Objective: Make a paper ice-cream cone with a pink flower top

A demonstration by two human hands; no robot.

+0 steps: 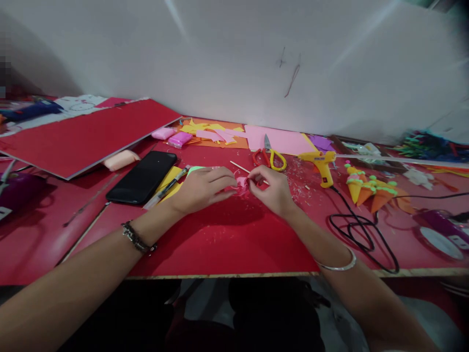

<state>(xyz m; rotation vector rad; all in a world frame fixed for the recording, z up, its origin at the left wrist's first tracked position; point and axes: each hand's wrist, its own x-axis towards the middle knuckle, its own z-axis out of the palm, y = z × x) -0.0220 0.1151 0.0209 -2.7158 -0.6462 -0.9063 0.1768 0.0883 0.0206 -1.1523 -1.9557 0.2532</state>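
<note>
My left hand (207, 188) is over the red sheet at the middle of the table, its fingers bent and their tips closed at the left side of a small bunch of pink strands (242, 186). On the other side, my right hand (273, 189) is closed in a pinch. A thin wooden stick (239, 166) runs slantwise through its fingers, and its tips touch the pink bunch. The exact grip of both hands on the strands is partly hidden by the fingers. Small pink scraps lie around.
Behind my hands are red-and-yellow scissors (269, 155), pink paper (278, 140) and yellow paper strips (198, 127). A yellow glue gun (320, 166) with a looping black cord and orange cones (383, 195) lie right. Left are a black phone (142, 177), a pen (169, 186) and a red board (91, 134).
</note>
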